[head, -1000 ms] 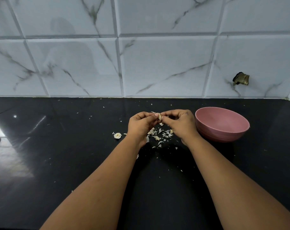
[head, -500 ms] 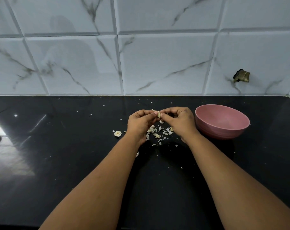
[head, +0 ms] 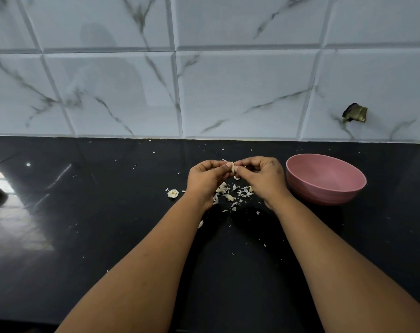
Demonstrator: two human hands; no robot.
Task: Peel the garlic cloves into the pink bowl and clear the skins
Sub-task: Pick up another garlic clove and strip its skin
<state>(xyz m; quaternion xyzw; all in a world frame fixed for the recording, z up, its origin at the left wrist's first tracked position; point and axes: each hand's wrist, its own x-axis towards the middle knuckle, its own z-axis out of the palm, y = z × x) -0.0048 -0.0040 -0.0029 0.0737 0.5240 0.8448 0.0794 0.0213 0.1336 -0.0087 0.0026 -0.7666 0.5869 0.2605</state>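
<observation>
Head view: left hand [head: 205,180] & right hand [head: 264,177] both pinch one garlic clove [head: 232,167] above the black counter [head: 108,224], mostly hidden by fingertips. Skins [head: 235,192] lie underneath, partly behind the hands. Pink bowl [head: 324,179] just right; inside hard to make out.

A glossy black counter [head: 84,224] fills the lower frame; marbled white tiles [head: 228,92] above; a brownish fitting [head: 355,113] upper right.
</observation>
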